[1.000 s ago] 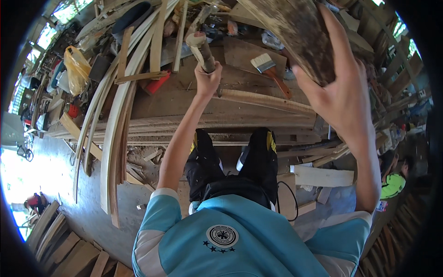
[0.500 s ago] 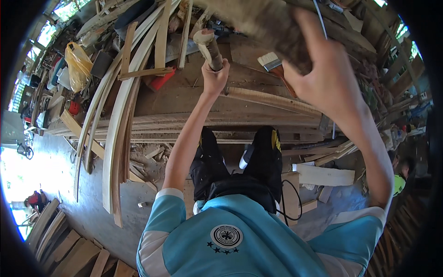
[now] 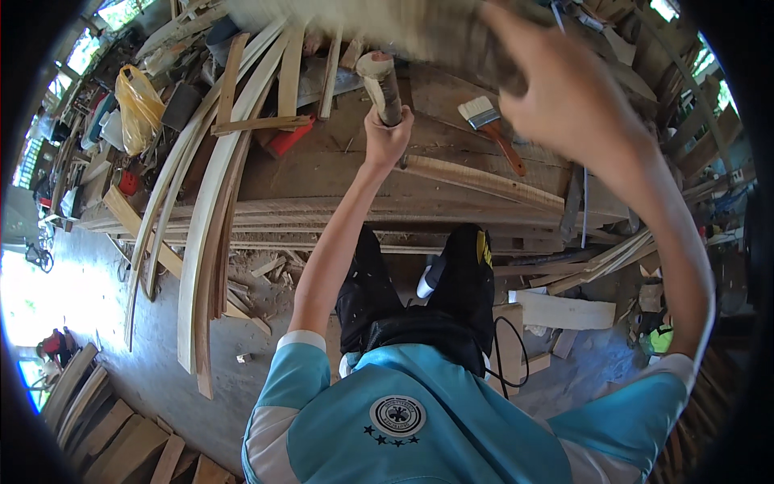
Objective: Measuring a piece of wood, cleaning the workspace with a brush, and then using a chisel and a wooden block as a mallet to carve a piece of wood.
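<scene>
Closed round a short round wooden stick (image 3: pixel 380 79), my left hand (image 3: pixel 389 139) is over the workbench. The stick's pale, wider end points up and away. My right hand (image 3: pixel 568 101) is raised higher on the right, its fingers curled about a thick brown wooden piece (image 3: pixel 403 22). Motion smears that piece, and its far part reaches past the stick's top toward the upper left; its exact shape cannot be made out. A flat paintbrush (image 3: pixel 493 129) with a wooden handle lies below my right hand. Nearer, a narrow wood strip (image 3: pixel 484 182) lies on the bench.
Long, pale wood strips (image 3: pixel 211 230) overhang the bench's left side. A red object (image 3: pixel 290 137) and a yellow plastic bag (image 3: pixel 137 109) are at the left. Pale offcuts (image 3: pixel 562 310) lie on the floor at right. A black cable (image 3: pixel 524 355) loops by my leg.
My right hand has shifted slightly right with the wooden piece, uncovering more of the paintbrush. My left hand and the stick appear slightly farther right and lower.
</scene>
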A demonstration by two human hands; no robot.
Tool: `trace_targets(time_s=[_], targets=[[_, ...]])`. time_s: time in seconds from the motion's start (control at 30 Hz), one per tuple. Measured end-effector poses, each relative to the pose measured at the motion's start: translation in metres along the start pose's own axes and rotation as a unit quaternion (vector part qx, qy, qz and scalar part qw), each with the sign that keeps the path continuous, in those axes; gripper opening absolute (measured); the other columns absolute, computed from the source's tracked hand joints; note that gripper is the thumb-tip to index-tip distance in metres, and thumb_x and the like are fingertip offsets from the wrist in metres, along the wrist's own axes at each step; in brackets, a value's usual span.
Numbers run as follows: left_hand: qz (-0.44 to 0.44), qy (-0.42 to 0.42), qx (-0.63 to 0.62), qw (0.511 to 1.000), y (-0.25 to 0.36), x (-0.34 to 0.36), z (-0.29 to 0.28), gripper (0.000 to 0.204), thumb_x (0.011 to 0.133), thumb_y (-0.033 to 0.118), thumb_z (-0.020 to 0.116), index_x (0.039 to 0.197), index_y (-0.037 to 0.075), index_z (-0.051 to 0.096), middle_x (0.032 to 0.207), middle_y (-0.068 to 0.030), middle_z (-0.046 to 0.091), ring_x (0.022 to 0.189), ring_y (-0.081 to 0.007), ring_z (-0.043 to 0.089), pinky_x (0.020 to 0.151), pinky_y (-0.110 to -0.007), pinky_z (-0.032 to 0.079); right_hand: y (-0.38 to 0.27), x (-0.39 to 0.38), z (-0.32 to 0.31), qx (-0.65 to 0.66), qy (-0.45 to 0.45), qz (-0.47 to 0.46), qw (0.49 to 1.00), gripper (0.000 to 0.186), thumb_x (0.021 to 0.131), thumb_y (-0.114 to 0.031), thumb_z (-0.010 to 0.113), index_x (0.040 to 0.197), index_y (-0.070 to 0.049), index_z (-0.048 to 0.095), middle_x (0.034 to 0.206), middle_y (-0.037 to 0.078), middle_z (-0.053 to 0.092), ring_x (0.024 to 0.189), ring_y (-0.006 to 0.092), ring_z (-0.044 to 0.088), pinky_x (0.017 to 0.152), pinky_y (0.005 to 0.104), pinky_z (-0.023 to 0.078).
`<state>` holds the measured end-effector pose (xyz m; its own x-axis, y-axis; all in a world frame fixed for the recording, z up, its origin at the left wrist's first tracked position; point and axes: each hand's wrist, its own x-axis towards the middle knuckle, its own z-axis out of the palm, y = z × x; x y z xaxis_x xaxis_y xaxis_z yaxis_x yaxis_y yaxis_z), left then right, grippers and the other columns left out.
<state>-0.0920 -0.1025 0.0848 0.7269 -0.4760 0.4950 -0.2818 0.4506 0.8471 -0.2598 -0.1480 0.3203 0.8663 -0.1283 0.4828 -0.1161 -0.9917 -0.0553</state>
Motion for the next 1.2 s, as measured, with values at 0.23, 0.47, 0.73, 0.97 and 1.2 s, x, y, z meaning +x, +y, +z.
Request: trace_targets(time_s=[0.23, 0.47, 0.73, 0.97, 1.2], targets=[[-0.001, 0.015, -0.014, 1.0, -0.004, 0.001, -0.008, 0.028, 0.078, -0.003, 0.05, 0.06, 0.009, 0.033, 0.055, 0.0075, 0.033, 0.051, -0.0005, 0.029, 0.046, -0.018, 0.025, -0.017, 0.011, -0.028, -0.155, -0.027, -0.005, 0.987, 0.057, 0.066, -0.001, 0.06, 0.119, -0.004, 0.039, 0.078, 0.016, 0.058, 0.073, 0.027, 0.059, 0.069, 0.0386, 0.047], [-0.002, -0.009, 0.001, 1.0, -0.003, 0.002, -0.006, 0.019, 0.076, 0.001, 0.052, 0.061, 0.005, 0.04, 0.053, 0.0048, 0.04, 0.052, -0.0018, 0.035, 0.045, -0.021, 0.03, -0.004, -0.007, 0.005, -0.09, -0.124, 0.043, 0.987, 0.054, 0.064, -0.001, 0.06, 0.114, 0.002, 0.04, 0.079, 0.021, 0.058, 0.071, 0.0285, 0.059, 0.068, 0.0389, 0.045], [-0.023, 0.028, -0.036, 0.999, -0.009, -0.001, -0.01, 0.018, 0.075, 0.001, 0.052, 0.062, 0.004, 0.041, 0.054, 0.0041, 0.041, 0.052, -0.0024, 0.036, 0.045, -0.021, 0.031, -0.004, -0.005, -0.028, -0.022, -0.191, 0.147, 0.97, 0.06, 0.061, -0.004, 0.058, 0.117, 0.004, 0.04, 0.084, 0.021, 0.059, 0.076, 0.0267, 0.059, 0.073, 0.0329, 0.044], [-0.007, 0.012, -0.016, 1.0, -0.008, 0.002, -0.009, 0.018, 0.075, 0.001, 0.052, 0.062, 0.005, 0.04, 0.054, 0.0041, 0.04, 0.052, -0.0032, 0.035, 0.045, -0.022, 0.031, 0.006, -0.008, -0.022, 0.056, 0.015, 0.043, 0.997, 0.062, 0.067, -0.009, 0.06, 0.122, 0.001, 0.035, 0.097, 0.017, 0.058, 0.08, 0.0223, 0.059, 0.074, 0.0331, 0.046], [-0.041, 0.047, -0.102, 0.993, -0.013, 0.0, -0.022, 0.022, 0.077, -0.005, 0.047, 0.064, 0.009, 0.037, 0.057, 0.0047, 0.039, 0.045, -0.003, 0.033, 0.04, -0.021, 0.026, 0.028, -0.054, 0.048, 0.08, -0.075, 0.09, 0.99, 0.057, 0.063, -0.008, 0.06, 0.114, 0.005, 0.037, 0.076, 0.021, 0.059, 0.058, 0.029, 0.059, 0.058, 0.0369, 0.047]])
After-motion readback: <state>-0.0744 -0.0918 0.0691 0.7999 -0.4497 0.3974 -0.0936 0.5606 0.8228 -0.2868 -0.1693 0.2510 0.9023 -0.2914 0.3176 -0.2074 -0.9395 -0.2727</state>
